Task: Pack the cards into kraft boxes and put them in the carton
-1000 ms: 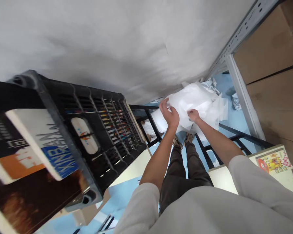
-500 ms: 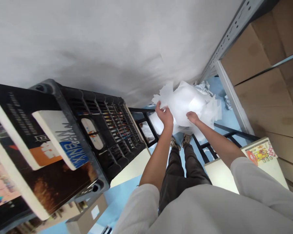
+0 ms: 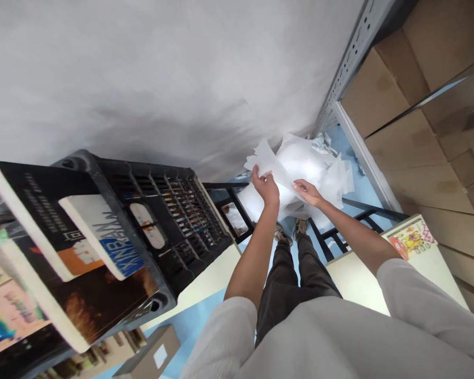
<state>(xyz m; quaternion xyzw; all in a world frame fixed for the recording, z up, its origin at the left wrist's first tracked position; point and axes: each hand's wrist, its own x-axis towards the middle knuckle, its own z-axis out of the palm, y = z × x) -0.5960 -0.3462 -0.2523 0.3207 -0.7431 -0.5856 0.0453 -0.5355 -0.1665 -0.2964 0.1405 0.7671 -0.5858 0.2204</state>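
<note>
Both my hands are at a thin white sheet (image 3: 275, 162) with a ragged left edge, above a heap of similar white sheets (image 3: 306, 160). My left hand (image 3: 266, 187) is closed, its curled fingers gripping the sheet near its torn end. At the sheet's lower right edge, my right hand (image 3: 308, 192) pinches it between thumb and fingers. The sheet slants between the two hands. Whether it is paper or thin foam I cannot tell.
A black plastic crate (image 3: 174, 221) with books (image 3: 35, 221) stands at left. Black metal frames (image 3: 240, 210) flank my legs. Brown cartons (image 3: 411, 142) fill the rack (image 3: 363, 142) at right. A colourful book (image 3: 413, 242) lies on a pale surface. The wall (image 3: 161, 68) rises ahead.
My right hand has moved slightly left, towards my left hand, and its fingers are now at the sheet's edge. The sheet has lifted and slants apart from the heap. The view has shifted a little.
</note>
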